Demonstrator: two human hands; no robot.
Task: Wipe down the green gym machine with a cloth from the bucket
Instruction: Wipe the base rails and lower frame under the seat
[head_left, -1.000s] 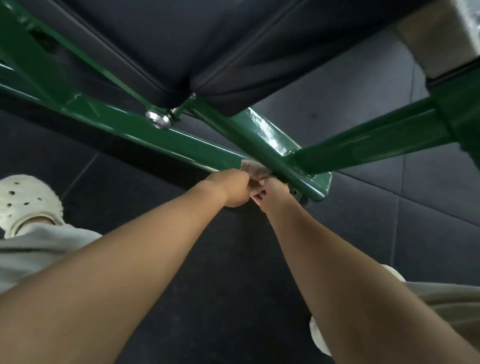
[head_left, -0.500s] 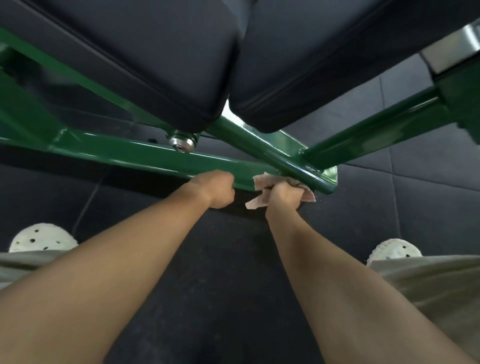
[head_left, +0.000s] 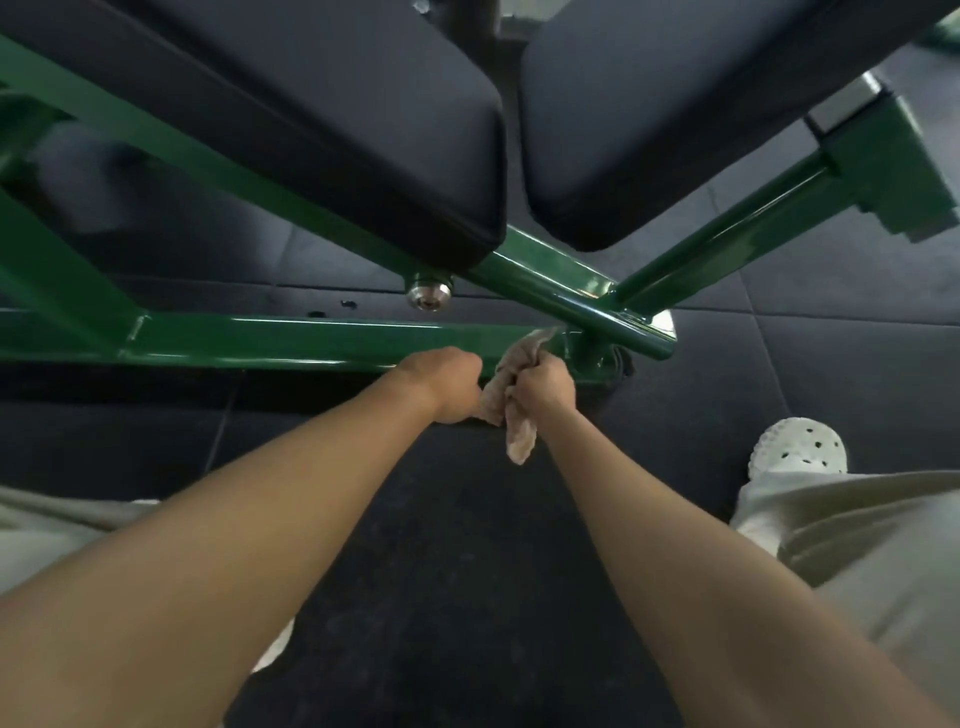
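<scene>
Dark floor mats (head_left: 779, 374) lie under the green gym machine (head_left: 727, 234), where the right hand (head_left: 543, 387) squeezes the cloth (head_left: 519, 441) by the low bar (head_left: 311, 343), the left hand (head_left: 441, 384) makes a fist beside it, and rubbing corners slowly seems best.

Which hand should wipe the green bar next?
Probably the right hand: it grips the cloth beside a joint of the green frame. The left hand is curled next to the cloth, but whether it holds any is unclear.
</scene>
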